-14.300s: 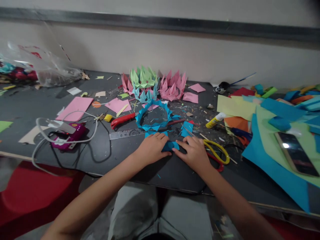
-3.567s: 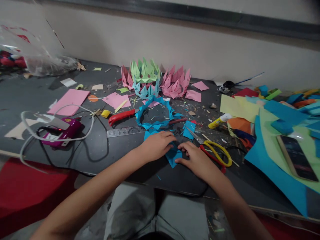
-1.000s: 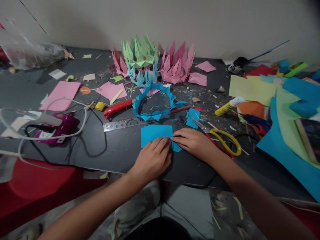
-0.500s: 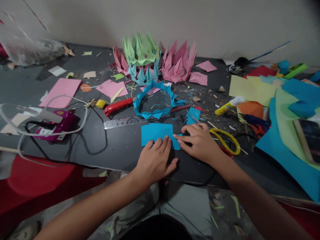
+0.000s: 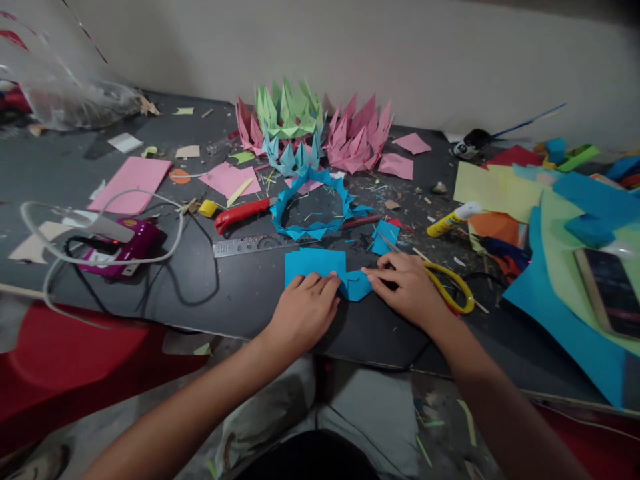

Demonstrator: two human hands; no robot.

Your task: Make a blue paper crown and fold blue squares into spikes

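A dark, smooth bench (image 5: 255, 293), strewn with litter, spans the view; on its right a large, smooth blue sheet (image 5: 565, 333) juts over the front edge beneath other coloured papers; far left sits a crinkled, clear plastic bag (image 5: 75, 100).

Near the wall, spiky folded-paper rings crowd together, pink (image 5: 357, 140), green (image 5: 289, 110) and pale blue (image 5: 295, 157); a deeper blue ring (image 5: 315, 233), toothed along its edge, lies in front of them, just beyond the hands.

The person's left hand (image 5: 303, 313) lies palm down, its grip flattened, fingers extended over a blue paper stack (image 5: 315, 263) with straight edges; the right hand (image 5: 410, 287) has its grip narrow, fingertips at the right edge of a folded blue piece (image 5: 356, 287); whether they pinch it cannot be told.

A glossy purple device (image 5: 135, 250) trails looping cables on the left; a flat, rectangular phone (image 5: 613, 293) rests on the papers at right; a metallic, perforated ruler (image 5: 240, 247) runs behind the stack; scissors (image 5: 467, 293) with a looped yellow handle lie close against the right hand, partly hidden by it; a red cutter (image 5: 243, 215) and a cylindrical yellow glue stick (image 5: 453, 220) lie farther back.

The folded piece, small and angular, sits on the bench between the hands, beside the stack; thin slivers of paper are scattered around the deeper blue ring.
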